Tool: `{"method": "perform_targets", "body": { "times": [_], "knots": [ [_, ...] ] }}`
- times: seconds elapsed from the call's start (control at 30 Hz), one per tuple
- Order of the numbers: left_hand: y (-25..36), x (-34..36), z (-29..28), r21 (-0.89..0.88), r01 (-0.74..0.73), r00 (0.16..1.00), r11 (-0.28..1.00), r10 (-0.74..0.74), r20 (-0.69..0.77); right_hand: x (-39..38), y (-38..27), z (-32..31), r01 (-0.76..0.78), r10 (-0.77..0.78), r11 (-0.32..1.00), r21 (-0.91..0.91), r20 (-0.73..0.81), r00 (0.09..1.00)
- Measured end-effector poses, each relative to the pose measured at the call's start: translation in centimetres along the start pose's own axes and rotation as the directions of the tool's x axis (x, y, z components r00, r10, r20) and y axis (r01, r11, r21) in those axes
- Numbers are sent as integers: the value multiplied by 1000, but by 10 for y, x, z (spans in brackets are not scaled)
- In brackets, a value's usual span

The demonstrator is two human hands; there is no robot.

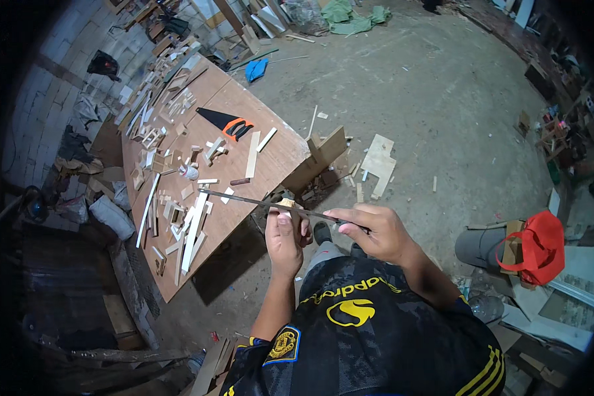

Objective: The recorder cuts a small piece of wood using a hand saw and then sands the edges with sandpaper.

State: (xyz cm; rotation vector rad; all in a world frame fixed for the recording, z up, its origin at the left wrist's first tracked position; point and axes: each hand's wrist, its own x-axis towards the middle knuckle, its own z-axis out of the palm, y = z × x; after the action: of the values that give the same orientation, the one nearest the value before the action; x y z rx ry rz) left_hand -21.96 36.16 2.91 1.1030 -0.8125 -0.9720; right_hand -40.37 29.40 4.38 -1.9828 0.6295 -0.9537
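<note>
My left hand [284,237] is closed around a small pale wood block [288,204], held upright beyond the near edge of the workbench. Across the block lies a long, thin, dark file [251,200], touching or very near its top. My right hand [371,231] is closed on the near end of the file, with fingers wrapped over it. The file's far tip reaches over the bench [270,148]. Fingers hide the lower part of the block.
A handsaw [224,123] with an orange and black handle lies on the bench. Several wood strips and small offcuts surround a small white container [189,172]. Cut board [379,165] lies on the floor. To the right, a red bag [541,247] sits beside a grey bucket [476,247].
</note>
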Motion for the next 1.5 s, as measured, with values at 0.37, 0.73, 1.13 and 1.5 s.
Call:
{"method": "perform_targets", "body": {
  "times": [0.37,0.73,1.13,1.5],
  "knots": [
    [-1,9,-2,-41,-32,999,999,33,23,2,3,3,-46,40,993,-106,-65,997],
    [16,7,-38,-254,19,997,967,-38,-71,32,31,5,-153,214,962,228,-274,938],
    [27,1,-61,-134,110,994,985,-109,18,68,-7,61,-261,166,910,323,292,942],
    [18,-1,-84,-22,24,999,999,-25,-39,75,-18,65,-248,147,938,243,370,917]
  ]
}}
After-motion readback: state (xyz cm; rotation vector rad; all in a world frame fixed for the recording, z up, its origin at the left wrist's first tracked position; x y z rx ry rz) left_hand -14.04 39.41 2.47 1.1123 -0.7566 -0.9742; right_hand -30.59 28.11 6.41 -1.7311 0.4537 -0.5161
